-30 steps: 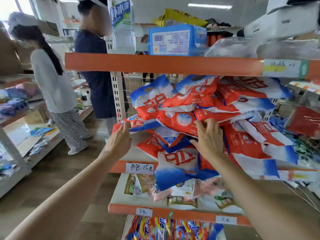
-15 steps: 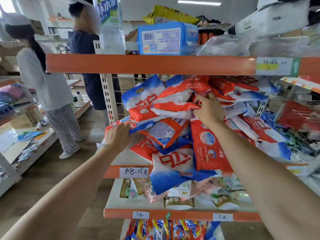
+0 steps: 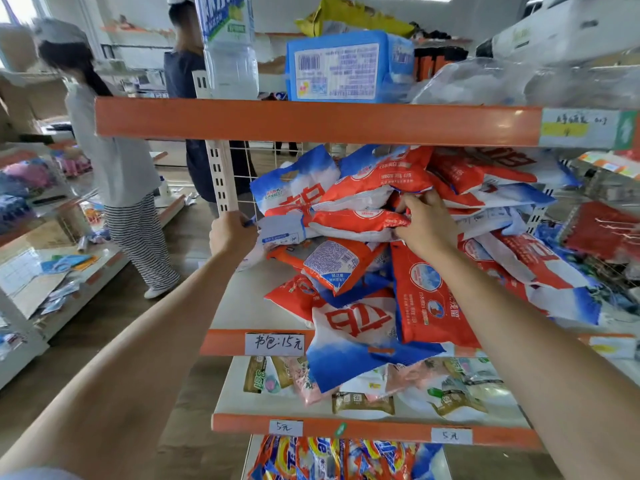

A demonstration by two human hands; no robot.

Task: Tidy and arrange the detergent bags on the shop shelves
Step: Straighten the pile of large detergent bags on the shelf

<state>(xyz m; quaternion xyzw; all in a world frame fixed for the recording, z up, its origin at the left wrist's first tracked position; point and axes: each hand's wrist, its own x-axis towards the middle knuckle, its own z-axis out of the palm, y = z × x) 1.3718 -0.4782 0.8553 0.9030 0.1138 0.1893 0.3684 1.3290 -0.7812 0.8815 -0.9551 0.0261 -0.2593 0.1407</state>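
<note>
A loose heap of red, white and blue detergent bags (image 3: 426, 292) covers the middle shelf (image 3: 225, 342), with one bag (image 3: 349, 344) hanging over its orange front edge. My left hand (image 3: 232, 233) grips the left end of a bag (image 3: 284, 230) at the pile's left side, near the shelf upright. My right hand (image 3: 427, 225) reaches into the upper part of the heap, its fingers curled on a red bag (image 3: 356, 220) lying flat there.
The upper shelf (image 3: 311, 121) carries a water bottle (image 3: 230, 46) and a blue pack (image 3: 346, 65). Small sachets lie on the lower shelf (image 3: 346, 427). Two people (image 3: 114, 161) stand in the aisle to the left, beside another shelving unit (image 3: 41, 289).
My right hand went from the lower front of the pile up into its top. My left hand rose with the end of its bag. A red bag slid down to the front.
</note>
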